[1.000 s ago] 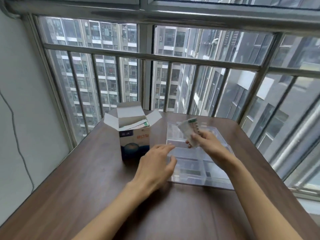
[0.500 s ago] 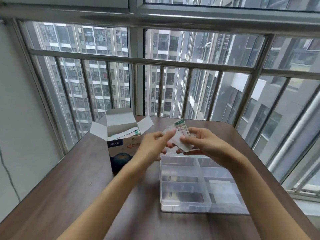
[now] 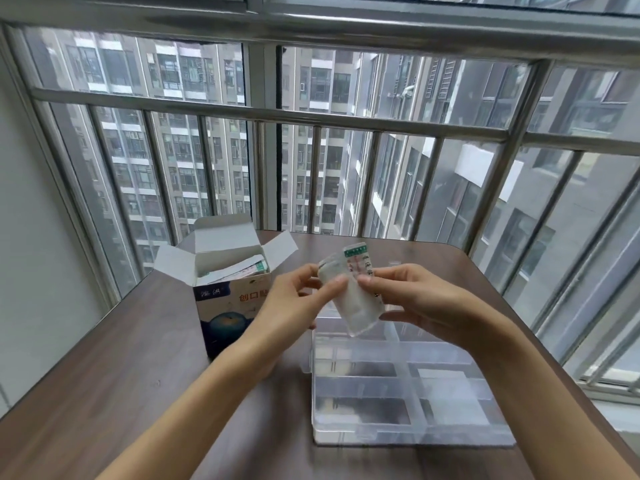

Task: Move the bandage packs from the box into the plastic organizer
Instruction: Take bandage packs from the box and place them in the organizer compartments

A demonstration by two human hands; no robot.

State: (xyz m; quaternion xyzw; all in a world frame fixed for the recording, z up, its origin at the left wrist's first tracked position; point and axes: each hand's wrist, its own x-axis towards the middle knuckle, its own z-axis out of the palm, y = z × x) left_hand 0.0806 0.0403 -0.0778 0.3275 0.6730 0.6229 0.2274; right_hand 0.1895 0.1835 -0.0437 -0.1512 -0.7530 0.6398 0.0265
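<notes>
Both hands hold a small stack of white bandage packs (image 3: 356, 299) in the air above the far end of the clear plastic organizer (image 3: 398, 386). My left hand (image 3: 298, 299) pinches the stack's left edge and my right hand (image 3: 412, 299) pinches its right side. The open cardboard box (image 3: 228, 296), white and blue with flaps up, stands to the left of the organizer with more packs (image 3: 239, 270) showing inside it. The organizer's compartments look empty from here.
The brown wooden table (image 3: 104, 375) sits in a corner, with a white wall at the left and a barred window along the far and right edges. Its rounded far right corner lies close behind my right hand.
My left hand rose from the table and took hold of the packs that my right hand held alone. The camera tilted, so the organizer now appears lower in view.
</notes>
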